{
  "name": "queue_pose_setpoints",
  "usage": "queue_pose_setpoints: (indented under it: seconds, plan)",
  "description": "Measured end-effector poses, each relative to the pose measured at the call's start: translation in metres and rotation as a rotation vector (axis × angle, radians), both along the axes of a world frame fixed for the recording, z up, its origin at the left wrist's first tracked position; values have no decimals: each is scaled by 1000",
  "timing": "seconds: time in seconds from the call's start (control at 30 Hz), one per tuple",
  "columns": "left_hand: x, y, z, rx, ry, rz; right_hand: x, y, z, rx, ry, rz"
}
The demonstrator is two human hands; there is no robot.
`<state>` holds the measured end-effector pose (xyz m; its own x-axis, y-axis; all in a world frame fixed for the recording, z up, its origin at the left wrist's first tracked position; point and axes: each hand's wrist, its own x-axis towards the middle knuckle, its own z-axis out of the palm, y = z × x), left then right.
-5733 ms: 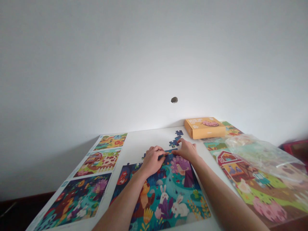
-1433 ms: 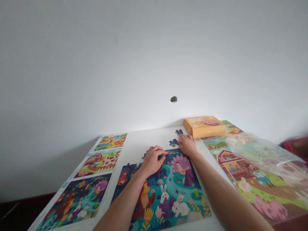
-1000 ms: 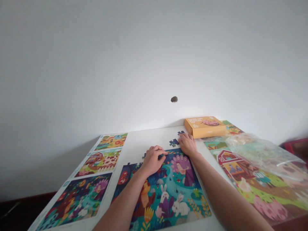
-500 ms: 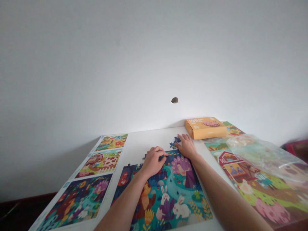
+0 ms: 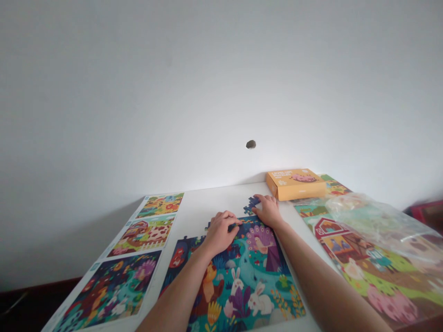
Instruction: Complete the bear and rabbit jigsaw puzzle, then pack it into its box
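Note:
A jigsaw puzzle with rabbits, a peacock and a frog lies largely joined on the white table, its far edge uneven. My left hand rests over that far edge, thumb and fingers closed around a dark puzzle piece, most of it hidden. Just beyond the puzzle's far right corner is a small cluster of dark blue pieces. My right hand is at the cluster's right side, with thumb and curled fingers closed on a piece there that is partly hidden.
Printed picture sheets line the table's left side. An orange puzzle box stands at the back right by the white wall. Further right, clear plastic bags lie over a farm picture.
My right hand's fingers have drawn in from a spread position over the loose pieces and are more curled. My left hand has stayed nearly still.

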<state>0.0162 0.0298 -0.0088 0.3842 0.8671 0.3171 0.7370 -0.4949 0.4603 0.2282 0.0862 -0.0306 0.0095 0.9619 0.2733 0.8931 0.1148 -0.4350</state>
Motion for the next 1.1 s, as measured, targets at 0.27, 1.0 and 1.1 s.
queue_pose_setpoints:
  seconds: [0.27,1.0,1.1]
  plan:
    - [0,1,-1,-5,-7,-3,3,-4,2,0,-41,-64]
    - [0,0,-1,-2,-20,-4,11,-2,2,-38,-120,24]
    - [-1,0,-1,0,-16,-8,9,-4,5,-52,-154,-23]
